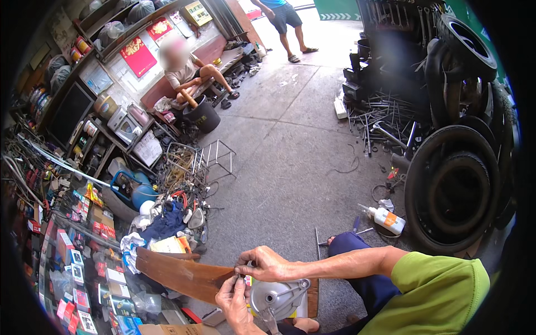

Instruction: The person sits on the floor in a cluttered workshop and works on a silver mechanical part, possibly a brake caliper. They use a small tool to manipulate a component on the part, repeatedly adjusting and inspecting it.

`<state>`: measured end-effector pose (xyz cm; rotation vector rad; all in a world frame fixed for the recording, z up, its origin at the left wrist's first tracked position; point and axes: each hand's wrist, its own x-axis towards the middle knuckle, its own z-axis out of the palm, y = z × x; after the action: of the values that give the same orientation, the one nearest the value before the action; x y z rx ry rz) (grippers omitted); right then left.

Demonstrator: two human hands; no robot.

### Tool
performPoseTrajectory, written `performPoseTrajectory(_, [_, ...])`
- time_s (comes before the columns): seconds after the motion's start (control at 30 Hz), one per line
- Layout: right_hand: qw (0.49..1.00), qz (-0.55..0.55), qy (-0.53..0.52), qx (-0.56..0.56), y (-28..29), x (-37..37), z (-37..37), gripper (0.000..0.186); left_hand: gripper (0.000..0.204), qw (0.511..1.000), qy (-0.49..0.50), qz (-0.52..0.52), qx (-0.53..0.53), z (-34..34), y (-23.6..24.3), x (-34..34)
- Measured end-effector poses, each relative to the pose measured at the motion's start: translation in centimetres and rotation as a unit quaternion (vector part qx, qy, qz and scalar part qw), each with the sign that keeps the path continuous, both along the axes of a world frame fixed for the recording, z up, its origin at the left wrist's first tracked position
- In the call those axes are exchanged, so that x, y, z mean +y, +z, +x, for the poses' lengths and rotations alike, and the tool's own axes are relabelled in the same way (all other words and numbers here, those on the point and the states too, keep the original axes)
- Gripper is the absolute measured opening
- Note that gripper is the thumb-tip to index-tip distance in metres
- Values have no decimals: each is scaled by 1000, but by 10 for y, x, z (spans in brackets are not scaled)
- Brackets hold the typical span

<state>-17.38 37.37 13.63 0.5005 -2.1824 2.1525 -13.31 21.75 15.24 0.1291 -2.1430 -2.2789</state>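
My right hand [260, 262] and my left hand [237, 301] meet at the end of a brown wooden board [178, 274], both with fingers pinched round a small dark piece that I cannot make out. Just right of them lies a round silver metal hub plate [273, 296] with arms sticking out, on something yellow and white over a wooden surface. A cardboard piece [173, 329] is below the board.
A glass case [78, 268] of small boxes fills the lower left. Tangled cables [176, 167] and a wire stand [218, 159] stand centre left. A seated person [184, 78] and a standing person [285, 30] are farther back. Tyres [449, 184], tools [379, 120] and a white bottle [385, 220] line the right.
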Motion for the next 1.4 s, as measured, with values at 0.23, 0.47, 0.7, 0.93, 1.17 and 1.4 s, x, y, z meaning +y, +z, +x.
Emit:
performPoseTrajectory(0.23, [999,-23,40,21,-13,-3,-5,20,15,1000,19,8,5,0,-3,-4])
performPoseTrajectory(0.47, [997,-14,76,21,2,3,-1,19,13,1000,22,5,16,1,0,-5])
performPoseTrajectory(0.7, [989,-11,149,0,13,15,-5,15,11,1000,3,5,13,3,5,-7])
performPoseTrajectory(0.93, [979,40,139,141,4,12,-8,15,10,1000,10,-10,-12,4,6,-6])
performPoseTrajectory(1.17, [987,34,136,82,6,12,-6,16,10,999,0,31,-10,3,3,-9])
performPoseTrajectory(1.4, [987,23,146,60,13,14,-3,16,10,999,13,-12,40,5,4,-4])
